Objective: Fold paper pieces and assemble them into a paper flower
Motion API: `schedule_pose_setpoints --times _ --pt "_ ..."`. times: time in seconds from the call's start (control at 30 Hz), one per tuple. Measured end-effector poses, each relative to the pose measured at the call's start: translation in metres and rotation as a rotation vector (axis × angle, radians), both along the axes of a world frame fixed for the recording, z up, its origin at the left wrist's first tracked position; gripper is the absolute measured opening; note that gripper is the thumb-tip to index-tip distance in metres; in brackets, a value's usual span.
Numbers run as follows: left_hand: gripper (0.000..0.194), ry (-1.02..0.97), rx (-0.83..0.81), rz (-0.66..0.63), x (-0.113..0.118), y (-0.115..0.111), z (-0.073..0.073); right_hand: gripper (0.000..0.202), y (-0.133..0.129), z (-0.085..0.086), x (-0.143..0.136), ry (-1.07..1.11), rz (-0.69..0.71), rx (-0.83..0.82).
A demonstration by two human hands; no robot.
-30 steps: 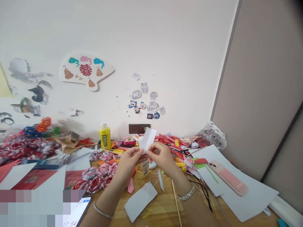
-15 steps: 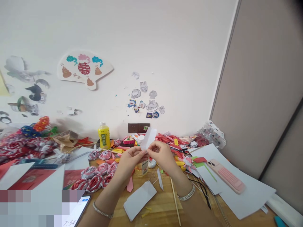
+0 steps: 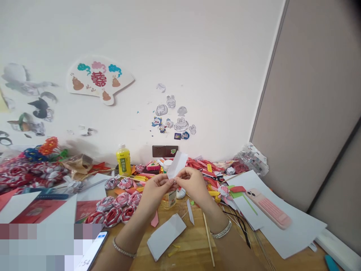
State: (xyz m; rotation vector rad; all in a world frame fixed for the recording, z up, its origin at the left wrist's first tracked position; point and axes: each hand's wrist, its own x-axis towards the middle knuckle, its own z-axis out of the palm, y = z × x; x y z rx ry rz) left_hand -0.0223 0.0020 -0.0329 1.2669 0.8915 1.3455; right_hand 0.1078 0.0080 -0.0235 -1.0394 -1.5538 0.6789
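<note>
Between both hands, above the middle of the table, a small strip of white paper (image 3: 177, 165) stands up with a crease along its length. My left hand (image 3: 158, 190) pinches its lower end between thumb and fingers. From the other side, my right hand (image 3: 191, 185) pinches the same lower end, its fingertips close to the left thumb. Below the hands lies a stack of white paper strips (image 3: 166, 236). A clear jar with a label (image 3: 169, 199) stands behind the wrists, partly hidden by them.
Rolled red-and-white paper roses (image 3: 113, 215) lie at left, near a yellow bottle (image 3: 123, 160). A wooden stick (image 3: 208, 241) rests right of the stack. Further right, a pink phone case (image 3: 269, 209) lies on white sheets (image 3: 296, 241). A lit phone (image 3: 94, 250) is at lower left.
The hands keep their pinch on the paper strip and have barely moved. The whole view has shifted slightly, so the wall and table things sit a little higher.
</note>
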Motion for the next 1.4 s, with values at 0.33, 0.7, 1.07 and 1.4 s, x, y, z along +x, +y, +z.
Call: schedule_pose_setpoints --times 0.33,0.7,1.07,1.4 --pt "0.021 -0.075 0.003 0.066 0.005 -0.007 0.003 0.006 -0.001 -0.005 -0.010 0.124 -0.031 -0.028" --pt "0.017 -0.056 0.028 0.081 0.004 -0.001 -0.004 0.027 -0.003 -0.005 -0.011 -0.014 -0.097 0.068" --pt "0.019 -0.155 -0.003 0.070 0.005 0.003 -0.010 0.040 -0.001 -0.004 -0.007 -0.011 0.012 0.064" --pt "0.033 -0.154 -0.024 -0.063 0.006 0.006 -0.014 0.041 0.005 -0.005 0.003 -0.027 -0.002 0.054"
